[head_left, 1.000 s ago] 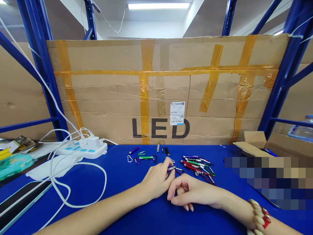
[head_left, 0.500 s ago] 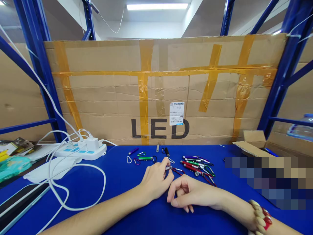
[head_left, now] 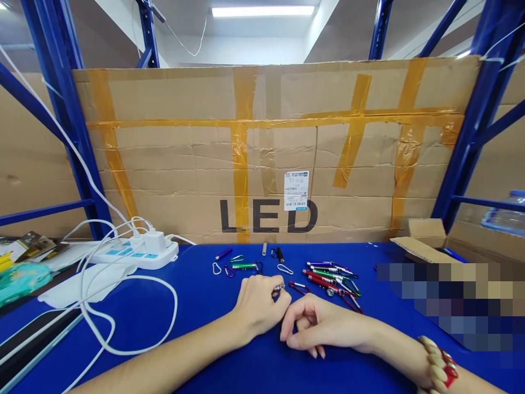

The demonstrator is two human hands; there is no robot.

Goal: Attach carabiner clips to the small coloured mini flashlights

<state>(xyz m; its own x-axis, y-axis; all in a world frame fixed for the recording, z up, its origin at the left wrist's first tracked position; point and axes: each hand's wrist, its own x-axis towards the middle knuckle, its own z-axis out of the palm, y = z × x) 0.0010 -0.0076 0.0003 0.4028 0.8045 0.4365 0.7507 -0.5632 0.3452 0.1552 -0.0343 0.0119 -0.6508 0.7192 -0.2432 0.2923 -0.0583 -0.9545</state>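
Note:
My left hand (head_left: 259, 306) is closed over the blue tabletop (head_left: 229, 361). A small silver metal piece (head_left: 279, 287) shows between its thumb and index finger; the rest of it is hidden by the fingers. Beside it, my right hand (head_left: 318, 325) rests loosely curled, with nothing visible in its fingers. Just past the hands lies a red carabiner (head_left: 299, 286). A silver carabiner (head_left: 285, 269) is behind it, near a short black flashlight (head_left: 280, 254). To the right sits a pile of slim coloured pocket flashlights with carabiners (head_left: 333, 278).
A green flashlight (head_left: 244, 266), a purple tube (head_left: 223, 253) and a silver tube (head_left: 264, 249) lie at the back. White cables (head_left: 174, 306) loop from a power strip (head_left: 164, 256) on the left. An open cardboard box (head_left: 426, 243) stands right; a cardboard panel (head_left: 188, 164) closes off the back.
My left hand's fingers have drawn back and curled in, bringing the silver piece away from the red carabiner. My right hand has barely moved.

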